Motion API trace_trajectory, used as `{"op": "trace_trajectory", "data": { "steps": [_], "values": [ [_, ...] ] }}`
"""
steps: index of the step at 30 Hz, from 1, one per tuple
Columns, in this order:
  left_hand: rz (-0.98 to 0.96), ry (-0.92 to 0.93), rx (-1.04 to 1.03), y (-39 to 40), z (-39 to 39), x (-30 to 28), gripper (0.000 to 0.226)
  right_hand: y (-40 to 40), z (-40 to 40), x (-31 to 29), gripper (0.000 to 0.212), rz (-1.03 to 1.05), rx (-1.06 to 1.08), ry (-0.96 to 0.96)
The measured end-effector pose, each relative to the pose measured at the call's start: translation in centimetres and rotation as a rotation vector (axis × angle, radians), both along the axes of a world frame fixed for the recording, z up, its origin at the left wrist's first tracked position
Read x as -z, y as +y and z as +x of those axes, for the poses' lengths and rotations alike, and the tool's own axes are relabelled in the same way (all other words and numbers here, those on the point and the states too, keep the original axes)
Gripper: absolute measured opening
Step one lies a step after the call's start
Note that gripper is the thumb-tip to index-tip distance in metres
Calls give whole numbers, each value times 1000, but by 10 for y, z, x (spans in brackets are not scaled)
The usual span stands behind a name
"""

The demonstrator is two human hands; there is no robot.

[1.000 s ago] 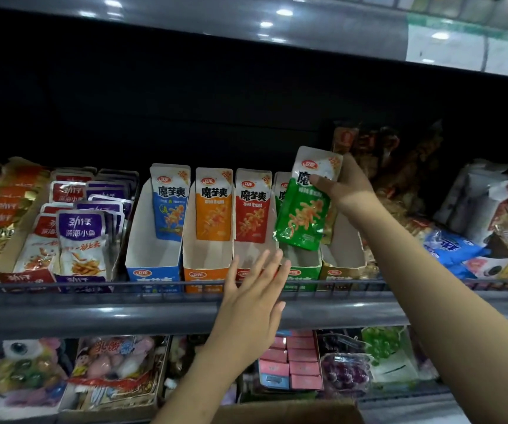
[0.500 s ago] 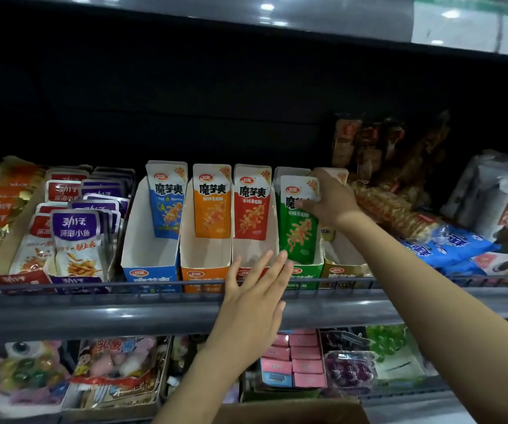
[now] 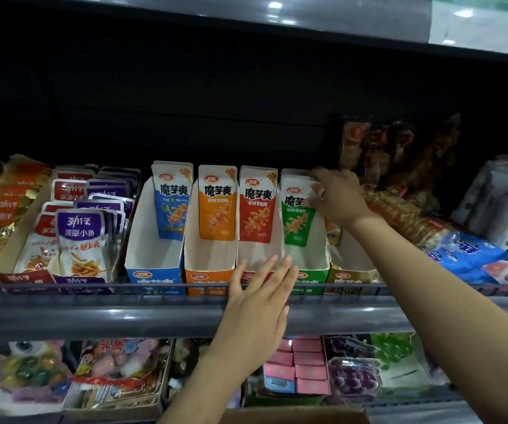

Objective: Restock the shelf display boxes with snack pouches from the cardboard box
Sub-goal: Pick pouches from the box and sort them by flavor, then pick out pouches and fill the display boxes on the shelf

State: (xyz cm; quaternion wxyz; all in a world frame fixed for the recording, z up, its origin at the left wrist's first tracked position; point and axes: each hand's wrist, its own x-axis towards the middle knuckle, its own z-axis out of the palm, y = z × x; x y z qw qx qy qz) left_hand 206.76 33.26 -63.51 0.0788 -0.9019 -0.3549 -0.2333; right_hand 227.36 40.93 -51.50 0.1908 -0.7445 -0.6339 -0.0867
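- Green snack pouch (image 3: 296,217): stands upright at the back of the green display box (image 3: 314,275); top right corner gripped by the right hand (image 3: 337,195), thumb on its face, fingers curled over its top edge.
- Green display box: open-topped, white inside; sits on the shelf behind the wire rail (image 3: 93,287).
- Red display box (image 3: 259,255): just left of the green display box; one red pouch (image 3: 257,206) upright at its back.
- Orange display box (image 3: 208,270): left of the red one; orange pouch (image 3: 217,203) upright at its back.
- Blue display box (image 3: 152,270): furthest left of the row from the green display box; blue pouch (image 3: 171,200) upright at its back.
- Gold display box (image 3: 349,278): just right of the green display box; contents mostly hidden by the right forearm.
- Left hand (image 3: 257,313): fingers straight and slightly spread, holding nothing; raised in front of the rail, fingertips before the red and green display boxes; contact cannot be told.
- Cardboard box (image 3: 292,417): only its top edge shows, well below the green display box at the bottom of the view.
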Motion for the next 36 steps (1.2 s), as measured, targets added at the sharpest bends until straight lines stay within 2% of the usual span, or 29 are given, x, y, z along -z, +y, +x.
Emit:
{"op": "trace_trajectory", "data": {
  "steps": [5,12,20,24,29,33,36],
  "values": [
    [-5,-11,4,-1,0,-1,54,3,0,3,57,150,-34,-81],
    [9,-19,-1,0,0,-1,54,11,-3,4,47,84,-16,-171],
    [29,-26,4,-3,1,1,55,-7,-7,13,51,183,-53,-107],
    [20,-2,2,-14,-5,4,59,-50,-16,29,47,359,-159,-15],
    [-65,-48,55,-48,-10,20,58,-138,-29,73,44,421,-227,70],
    [-207,-108,95,-89,-9,45,54,-216,-36,135,42,347,-164,75],
    [-354,-97,82,-124,-2,70,53,-269,-40,184,44,186,-52,82]
  ]
}}
